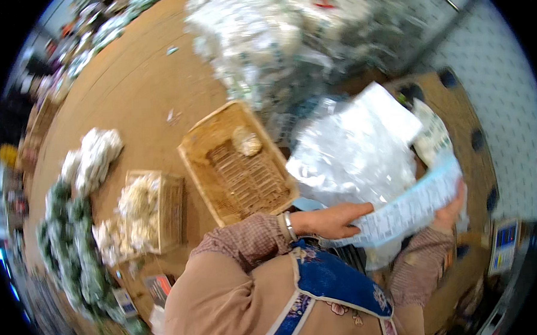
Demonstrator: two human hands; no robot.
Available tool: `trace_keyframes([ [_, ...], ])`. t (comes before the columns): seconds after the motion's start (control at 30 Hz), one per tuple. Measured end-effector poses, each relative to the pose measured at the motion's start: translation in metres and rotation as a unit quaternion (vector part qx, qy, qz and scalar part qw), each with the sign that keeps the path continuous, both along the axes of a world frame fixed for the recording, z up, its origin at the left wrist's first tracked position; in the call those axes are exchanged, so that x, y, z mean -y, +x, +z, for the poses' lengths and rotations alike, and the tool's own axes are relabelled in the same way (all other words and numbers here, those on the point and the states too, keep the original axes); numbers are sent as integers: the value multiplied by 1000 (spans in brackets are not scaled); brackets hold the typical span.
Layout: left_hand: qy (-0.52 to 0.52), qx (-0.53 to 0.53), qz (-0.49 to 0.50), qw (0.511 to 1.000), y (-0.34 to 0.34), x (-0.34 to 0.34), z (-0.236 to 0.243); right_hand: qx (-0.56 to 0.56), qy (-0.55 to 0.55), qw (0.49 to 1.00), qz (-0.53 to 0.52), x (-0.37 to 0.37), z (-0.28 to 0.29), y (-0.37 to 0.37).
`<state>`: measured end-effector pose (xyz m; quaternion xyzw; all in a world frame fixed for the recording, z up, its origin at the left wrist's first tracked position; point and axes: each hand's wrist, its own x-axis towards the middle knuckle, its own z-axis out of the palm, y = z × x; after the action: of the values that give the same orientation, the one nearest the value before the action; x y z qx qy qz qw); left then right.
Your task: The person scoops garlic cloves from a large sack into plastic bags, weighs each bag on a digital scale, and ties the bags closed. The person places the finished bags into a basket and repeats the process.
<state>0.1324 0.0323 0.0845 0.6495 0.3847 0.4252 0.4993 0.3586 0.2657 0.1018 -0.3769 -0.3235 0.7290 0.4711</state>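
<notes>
Stretched between my two hands is a light blue sheet [402, 215] covered in small print, thin like paper or plastic film. My left hand [335, 220] pinches its near left end, thumb on top. The far right end is gripped by my right hand [453, 207], whose fingers are partly hidden behind it. Just beyond the sheet lies a heap of clear plastic bags [346, 155], with a white sheet [392, 117] on top. A white printed bag [432, 133] rests to the right of the heap.
Left of the heap, a yellow plastic crate [193, 165] holds one pale clump [246, 142]. Further left are a crate of pale, stringy mushrooms [141, 209], white bags [94, 160] and green bagged produce [68, 248]. Large plastic-wrapped bundles [275, 41] stand at the back.
</notes>
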Motion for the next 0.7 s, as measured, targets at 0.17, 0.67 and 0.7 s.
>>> trace_keyframes([
  [0.17,-83,166,182,966,-27,35,-11,205,326,914,124,20,89,-76],
  [0.67,-152,464,659,572,-14,270,-55,101,679,339,643,331,-33,-244],
  [0.7,-137,454,666,576,-11,282,-68,70,693,332,636,351,-36,-241],
])
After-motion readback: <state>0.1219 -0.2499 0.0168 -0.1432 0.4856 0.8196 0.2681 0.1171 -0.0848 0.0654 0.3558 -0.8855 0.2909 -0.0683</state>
